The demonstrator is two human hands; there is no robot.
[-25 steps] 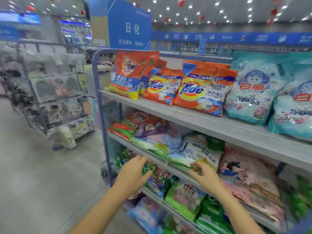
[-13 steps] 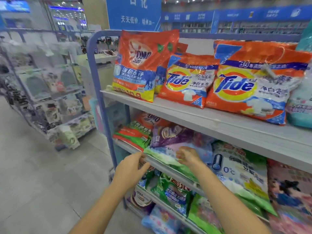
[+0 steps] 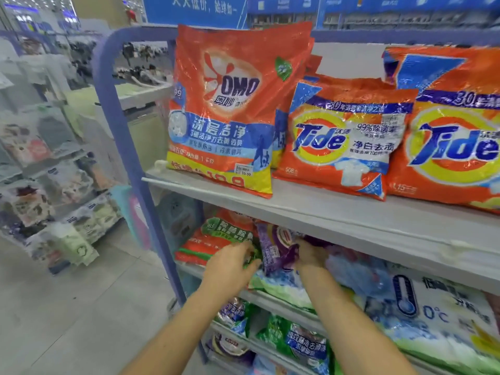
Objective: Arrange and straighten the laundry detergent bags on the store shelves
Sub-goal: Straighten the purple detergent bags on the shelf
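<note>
Both hands have moved up to the purple bag [image 3: 276,247] on the second shelf [image 3: 273,300]. I see the right hand [image 3: 309,255] pinching its right side and the left hand [image 3: 230,266] curled on its left edge, forearms reaching forward. It stands nearly upright, front facing me

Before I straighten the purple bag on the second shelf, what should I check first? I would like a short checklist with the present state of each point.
1. Grip of right hand on purple bag: ok.
2. Grip of left hand on it: cannot tell; the fingers are blurred at the border with the green bag.
3. Front of purple bag flat and upright: not ok; it is crumpled and tilted.
4. Room under top shelf to lift it: cannot tell.
</note>
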